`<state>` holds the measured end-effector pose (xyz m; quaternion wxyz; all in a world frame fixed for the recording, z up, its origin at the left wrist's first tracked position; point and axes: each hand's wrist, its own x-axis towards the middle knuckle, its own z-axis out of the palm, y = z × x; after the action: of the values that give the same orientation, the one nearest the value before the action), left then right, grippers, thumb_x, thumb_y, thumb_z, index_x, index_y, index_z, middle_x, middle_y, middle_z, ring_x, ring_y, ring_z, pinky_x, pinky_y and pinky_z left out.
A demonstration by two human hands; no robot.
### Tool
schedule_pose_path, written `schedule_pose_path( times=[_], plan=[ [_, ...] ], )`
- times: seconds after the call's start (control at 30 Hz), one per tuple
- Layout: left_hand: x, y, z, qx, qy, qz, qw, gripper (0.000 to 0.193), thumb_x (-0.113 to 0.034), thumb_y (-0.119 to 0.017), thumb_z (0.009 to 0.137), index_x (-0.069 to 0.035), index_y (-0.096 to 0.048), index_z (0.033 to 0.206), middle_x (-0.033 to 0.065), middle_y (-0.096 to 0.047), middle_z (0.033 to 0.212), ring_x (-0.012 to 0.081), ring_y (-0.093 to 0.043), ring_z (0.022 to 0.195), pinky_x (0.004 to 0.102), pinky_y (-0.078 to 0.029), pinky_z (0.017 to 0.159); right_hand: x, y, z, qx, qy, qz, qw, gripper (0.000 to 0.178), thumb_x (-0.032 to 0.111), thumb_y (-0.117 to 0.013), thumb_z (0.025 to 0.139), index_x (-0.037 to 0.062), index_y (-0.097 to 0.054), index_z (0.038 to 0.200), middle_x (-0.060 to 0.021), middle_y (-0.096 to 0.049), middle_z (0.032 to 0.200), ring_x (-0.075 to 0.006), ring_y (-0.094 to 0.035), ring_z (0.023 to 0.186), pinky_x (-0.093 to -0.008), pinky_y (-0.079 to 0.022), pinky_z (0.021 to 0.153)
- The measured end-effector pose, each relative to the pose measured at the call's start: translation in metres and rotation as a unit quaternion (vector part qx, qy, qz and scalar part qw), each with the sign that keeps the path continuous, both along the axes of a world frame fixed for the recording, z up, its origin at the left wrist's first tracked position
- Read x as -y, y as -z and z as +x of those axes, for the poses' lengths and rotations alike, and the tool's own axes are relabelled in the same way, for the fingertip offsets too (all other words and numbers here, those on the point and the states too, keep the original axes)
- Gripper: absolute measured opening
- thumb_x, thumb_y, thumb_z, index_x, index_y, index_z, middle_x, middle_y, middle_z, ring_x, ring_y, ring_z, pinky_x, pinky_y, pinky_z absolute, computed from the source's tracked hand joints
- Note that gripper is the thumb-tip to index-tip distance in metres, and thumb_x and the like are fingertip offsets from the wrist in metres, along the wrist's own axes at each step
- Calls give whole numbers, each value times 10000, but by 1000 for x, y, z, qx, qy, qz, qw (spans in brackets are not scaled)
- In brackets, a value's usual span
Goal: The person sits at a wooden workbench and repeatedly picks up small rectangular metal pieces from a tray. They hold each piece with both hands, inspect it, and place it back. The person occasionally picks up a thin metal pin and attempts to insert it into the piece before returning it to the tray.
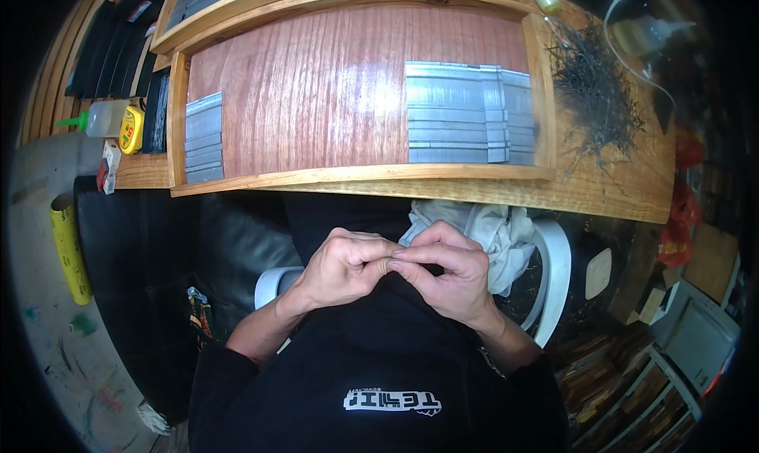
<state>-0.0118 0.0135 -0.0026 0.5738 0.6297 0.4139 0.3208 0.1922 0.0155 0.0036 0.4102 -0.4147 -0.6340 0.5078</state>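
Note:
My left hand (344, 267) and my right hand (451, 271) meet fingertip to fingertip in front of my chest, below the table's near edge. Both are closed in a pinch. Whatever lies between the fingertips, if anything, is too small or hidden to make out. Beyond them on the table lies a shallow wooden tray (364, 174) with a reddish-brown base. Grey flat strips (451, 113) are laid side by side in its right part, and a smaller group of grey strips (204, 137) sits against its left end.
Right of the tray spreads a tangled heap of thin dark pieces (597, 97), near a clear squeeze bottle (644, 35). At left are a yellow tape measure (132, 130), a green-tipped bottle (107, 118) and a small box (109, 167). A white chair arm (557, 271) and pale cloth (506, 255) flank my right hand.

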Motion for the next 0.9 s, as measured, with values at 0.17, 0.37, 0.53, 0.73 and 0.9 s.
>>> schedule_pose_path(
  times=[0.17, 0.37, 0.53, 0.73, 0.9],
  plan=[
    [0, -2, -1, 0, -1, -4, 1000, 177, 24, -760, 855, 53, -754, 1029, 213, -760, 914, 342, -766, 835, 356, -595, 716, 1, 2, -2, -5, 6, 6, 1000, 207, -20, -884, 760, 21, -803, 946, -59, -687, 846, -127, -664, 723, -239, -522, 611],
    [0, -2, -1, 1, 0, -7, 1000, 178, 23, -760, 854, 57, -751, 1028, 207, -762, 903, 334, -768, 820, 352, -594, 705, 3, 4, -1, -11, 10, 17, 1000, 191, 20, -871, 797, 29, -800, 974, -55, -692, 872, -131, -659, 737, -243, -515, 608],
    [1, 1, -1, 16, -6, -8, 1000, 172, 34, -748, 855, 61, -749, 1024, 206, -761, 895, 324, -767, 806, 343, -590, 692, 2, 4, -2, -22, 20, 16, 999, 218, -24, -904, 735, 11, -795, 920, -69, -706, 845, -130, -662, 699, -243, -513, 589],
    [0, -1, 0, 10, -6, -10, 1000, 167, 47, -736, 851, 64, -747, 1017, 206, -759, 886, 317, -767, 790, 337, -588, 685, 0, 5, 0, -29, 18, 20, 999, 210, -27, -900, 739, 13, -783, 909, -70, -706, 839, -132, -659, 696, -245, -512, 592],
    [1, -1, 1, 8, -8, -4, 1000, 158, 45, -737, 853, 65, -746, 1010, 207, -759, 883, 314, -768, 791, 337, -588, 686, 1, 7, 1, -33, 16, 16, 999, 206, -28, -896, 745, 13, -775, 906, -70, -705, 838, -133, -660, 702, -247, -513, 596]
  ],
)
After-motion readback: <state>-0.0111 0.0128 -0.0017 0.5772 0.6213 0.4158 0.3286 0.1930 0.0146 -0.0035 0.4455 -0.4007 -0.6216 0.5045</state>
